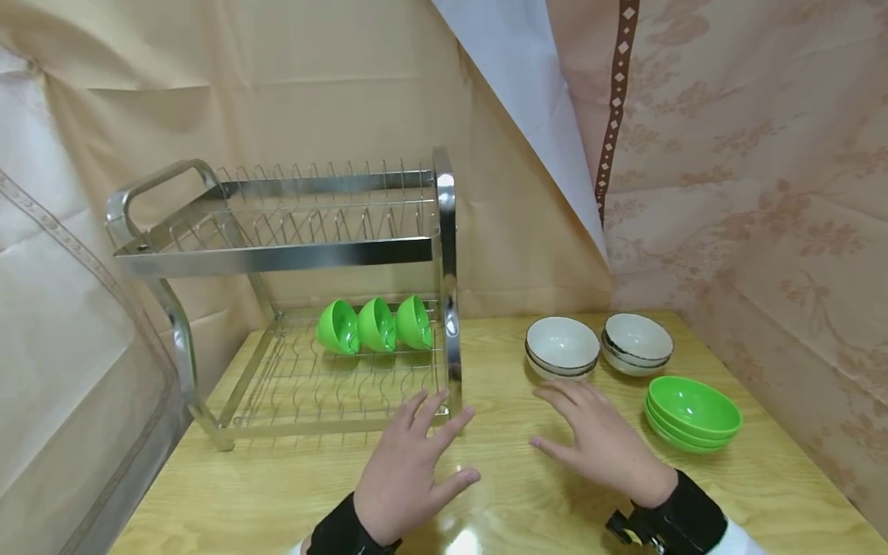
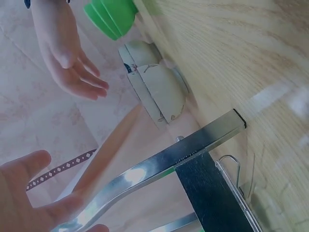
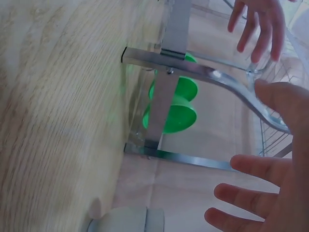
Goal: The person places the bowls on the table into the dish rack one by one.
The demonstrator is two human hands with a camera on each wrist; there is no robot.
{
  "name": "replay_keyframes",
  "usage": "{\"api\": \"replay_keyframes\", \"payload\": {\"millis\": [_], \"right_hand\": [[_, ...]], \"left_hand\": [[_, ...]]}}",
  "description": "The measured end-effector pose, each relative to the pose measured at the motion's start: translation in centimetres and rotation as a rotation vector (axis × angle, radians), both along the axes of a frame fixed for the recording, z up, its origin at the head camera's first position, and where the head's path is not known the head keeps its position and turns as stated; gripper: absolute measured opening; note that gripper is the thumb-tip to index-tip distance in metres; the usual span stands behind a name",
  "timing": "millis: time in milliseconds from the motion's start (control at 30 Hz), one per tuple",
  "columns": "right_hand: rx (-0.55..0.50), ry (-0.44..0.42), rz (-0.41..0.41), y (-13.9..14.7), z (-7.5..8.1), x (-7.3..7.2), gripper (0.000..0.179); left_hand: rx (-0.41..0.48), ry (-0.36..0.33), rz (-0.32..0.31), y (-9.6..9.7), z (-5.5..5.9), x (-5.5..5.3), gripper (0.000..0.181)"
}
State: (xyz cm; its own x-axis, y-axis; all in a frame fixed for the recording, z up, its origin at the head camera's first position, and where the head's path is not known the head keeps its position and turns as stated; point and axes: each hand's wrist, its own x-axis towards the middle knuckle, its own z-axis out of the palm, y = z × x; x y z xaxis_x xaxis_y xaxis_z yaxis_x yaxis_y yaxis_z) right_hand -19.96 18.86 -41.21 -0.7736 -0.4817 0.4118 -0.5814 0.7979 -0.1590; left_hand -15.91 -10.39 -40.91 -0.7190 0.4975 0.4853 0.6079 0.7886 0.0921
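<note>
I have the left hand (image 1: 411, 472) and right hand (image 1: 602, 438) spread and empty near the rack (image 1: 284, 260); reaching too low could knock the white bowls (image 1: 563, 344) right of it.

A pale yellow wood-grain counter (image 1: 499, 432) fills the near part of the scene, its surface glossy, with a bright patch of reflected light (image 1: 463, 542) at the near edge. Beyond it hangs a creased beige cloth (image 1: 333, 100), covering the far side. A white flap (image 1: 534, 92) slants down across this cloth toward the right. Next to the flap runs a brown strip (image 1: 616, 100) with pale diamonds. Pinkish fabric (image 1: 784, 154) with a faint floral print covers the right side. At left, paler, whitish drapery (image 1: 62, 347) carries a slanting patterned band (image 1: 48, 220).
</note>
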Motion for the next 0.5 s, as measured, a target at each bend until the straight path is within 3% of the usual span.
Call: {"api": "replay_keyframes", "payload": {"millis": [300,500], "right_hand": [[-0.048,0.009,-0.06,-0.1,0.2,-2.6,0.049],[-0.094,0.004,-0.099,-0.3,0.1,-5.1,0.04]], "left_hand": [[0.003,0.034,-0.032,0.1,0.1,0.0,0.066],[-0.004,-0.012,-0.018,0.3,-0.3,0.6,0.067]]}}
